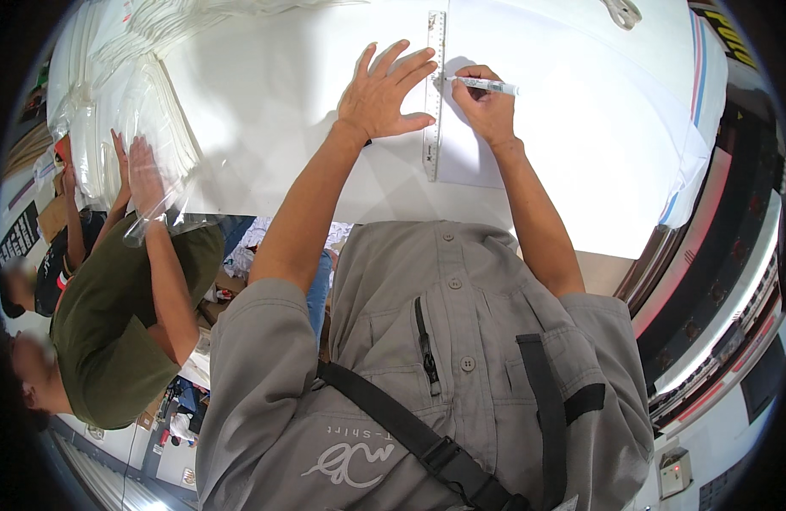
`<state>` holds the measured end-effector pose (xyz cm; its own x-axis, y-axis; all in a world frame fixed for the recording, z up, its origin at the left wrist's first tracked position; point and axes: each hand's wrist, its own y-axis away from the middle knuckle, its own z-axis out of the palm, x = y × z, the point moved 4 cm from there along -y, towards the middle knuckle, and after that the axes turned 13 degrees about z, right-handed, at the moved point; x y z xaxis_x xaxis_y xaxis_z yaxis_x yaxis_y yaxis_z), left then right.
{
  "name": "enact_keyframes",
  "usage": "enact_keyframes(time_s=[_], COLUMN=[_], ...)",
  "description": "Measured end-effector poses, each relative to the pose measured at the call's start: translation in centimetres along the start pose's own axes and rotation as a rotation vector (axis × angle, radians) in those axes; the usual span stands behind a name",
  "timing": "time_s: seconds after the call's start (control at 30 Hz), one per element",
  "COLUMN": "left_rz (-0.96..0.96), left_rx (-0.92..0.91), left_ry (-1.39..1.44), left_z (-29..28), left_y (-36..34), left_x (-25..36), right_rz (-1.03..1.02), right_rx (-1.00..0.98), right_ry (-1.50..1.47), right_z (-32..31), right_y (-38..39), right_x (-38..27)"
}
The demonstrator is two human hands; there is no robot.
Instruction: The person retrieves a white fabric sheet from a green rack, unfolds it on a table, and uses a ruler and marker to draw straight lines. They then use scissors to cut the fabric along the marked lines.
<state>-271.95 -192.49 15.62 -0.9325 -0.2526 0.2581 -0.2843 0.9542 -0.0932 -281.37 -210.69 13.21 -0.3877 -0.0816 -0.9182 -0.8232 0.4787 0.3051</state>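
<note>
A clear ruler (432, 153) lies on a large white sheet (265, 102), running away from me. My left hand (384, 95) is open beside it, fingers spread flat, with the thumb tip and at least one fingertip at the ruler's left edge. At the right side of the ruler, my right hand (488, 109) is closed around a white marker pen (495, 86). The pen points left, its tip close to or touching the ruler's right edge; I cannot tell which. Any line under the tip is too small to make out.
To the left, a person in a dark green shirt (112, 358) handles white stacked material in a clear plastic bag (159, 145); another person is beyond. A pale looped thing, perhaps scissors handles (621, 12), lies at the far right. Striped fabric (698, 77) hangs over the right edge.
</note>
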Motion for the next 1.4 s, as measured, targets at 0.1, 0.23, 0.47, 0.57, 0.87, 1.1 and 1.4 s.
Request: enact_keyframes(time_s=[0.1, 0.23, 0.47, 0.57, 0.87, 1.1, 1.4], left_rz=[-0.004, -0.007, 0.0, 0.0, -0.004, -0.001, -0.001], left_rx=[-0.013, -0.015, -0.002, -0.004, -0.014, -0.006, -0.015], left_ry=[0.0, 0.003, -0.006, -0.009, 0.014, 0.009, 0.004], left_z=[0.07, 0.16, 0.11, 0.16, 0.02, -0.03, -0.01], left_y=[-0.06, 0.03, -0.03, 0.03, -0.02, 0.01, -0.02], left_x=[-0.1, -0.15, -0.17, -0.23, -0.22, -0.22, -0.29], right_rz=[0.008, 0.058, 0.048, 0.04, 0.004, 0.009, 0.004], right_rx=[-0.002, -0.012, -0.015, -0.015, -0.012, 0.012, 0.018], right_ry=[-0.03, 0.002, -0.001, 0.011, 0.026, 0.021, 0.058], right_z=[0.04, -0.11, -0.16, -0.12, -0.08, -0.04, -0.05], right_y=[-0.16, -0.21, -0.24, -0.26, -0.23, -0.1, -0.22], right_x=[0.36, 0.27, 0.06, 0.15, -0.06, -0.36, -0.14])
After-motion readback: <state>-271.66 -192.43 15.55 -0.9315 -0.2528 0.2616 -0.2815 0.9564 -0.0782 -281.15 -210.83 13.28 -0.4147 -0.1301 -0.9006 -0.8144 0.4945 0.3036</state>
